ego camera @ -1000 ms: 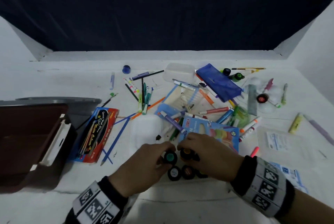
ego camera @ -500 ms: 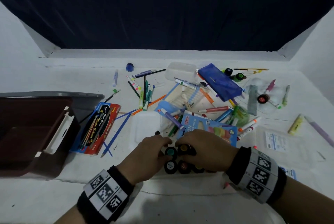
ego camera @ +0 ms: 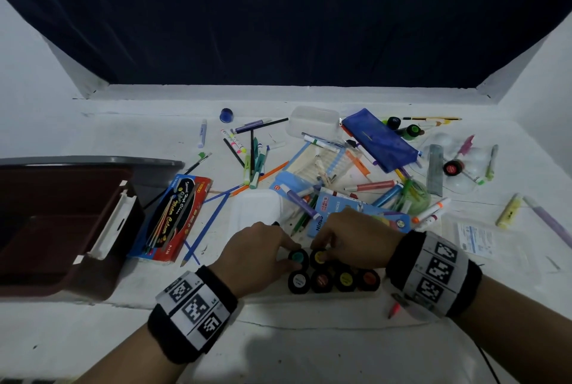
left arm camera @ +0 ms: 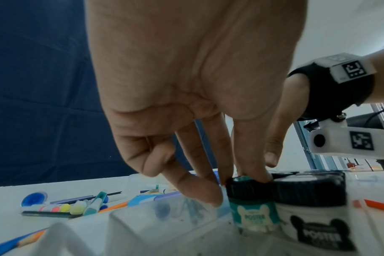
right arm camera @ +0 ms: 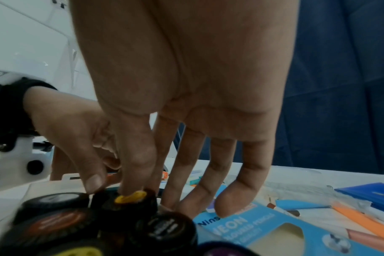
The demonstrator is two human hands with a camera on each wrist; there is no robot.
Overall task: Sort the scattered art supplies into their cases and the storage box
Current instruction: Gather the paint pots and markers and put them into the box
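White desk, front edge: left hand (ego camera: pixel 263 252) pinches the teal paint pot (left arm camera: pixel 251 204), right hand (ego camera: pixel 353 236) pinches the yellow pot (right arm camera: pixel 131 199) (probably lining pots up in rows).

1. The left hand (left arm camera: pixel 186 83) pinches the black lid of a teal poster paint jar (left arm camera: pixel 252 206).
2. A white poster paint jar (left arm camera: pixel 314 218) touches the teal one.
3. Markers (left arm camera: pixel 77 207) lie on the white worktop (left arm camera: pixel 7 199).

My right hand (ego camera: pixel 353 238) has slid left off the near row, baring the yellow-dot pot (ego camera: pixel 344 279) and orange-dot pot (ego camera: pixel 369 278); it now pinches the yellow-capped pot (ego camera: pixel 318 257), with my left hand (ego camera: pixel 260 255) gripping the teal-capped pot (ego camera: pixel 297 256) beside it.
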